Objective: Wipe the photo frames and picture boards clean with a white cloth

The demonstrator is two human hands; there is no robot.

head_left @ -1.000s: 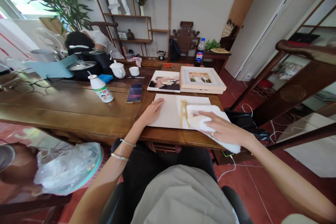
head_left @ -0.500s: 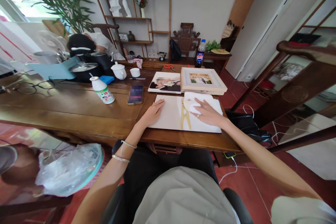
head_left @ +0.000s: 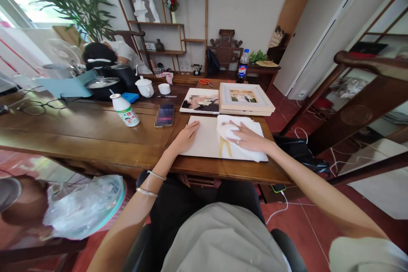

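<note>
A white board (head_left: 204, 141) lies flat on the wooden table (head_left: 95, 136) in front of me. My left hand (head_left: 186, 135) rests flat on the board's left edge, fingers stretched out. My right hand (head_left: 247, 137) presses a white cloth (head_left: 251, 129) down on the board's right half, fingers spread over it. A yellow-gold piece (head_left: 225, 146) on the board pokes out from under the cloth.
Behind the board lie a photo print (head_left: 200, 100) and a cream picture frame (head_left: 245, 97). A phone (head_left: 165, 114) and a small white bottle (head_left: 125, 110) stand to the left. Pots, a white teapot (head_left: 145, 86), a cola bottle (head_left: 242, 66) and another person sit farther back.
My right hand slid the cloth from the board's near right corner up and leftward across the board, covering more of the yellow-gold piece. My left hand stayed in place.
</note>
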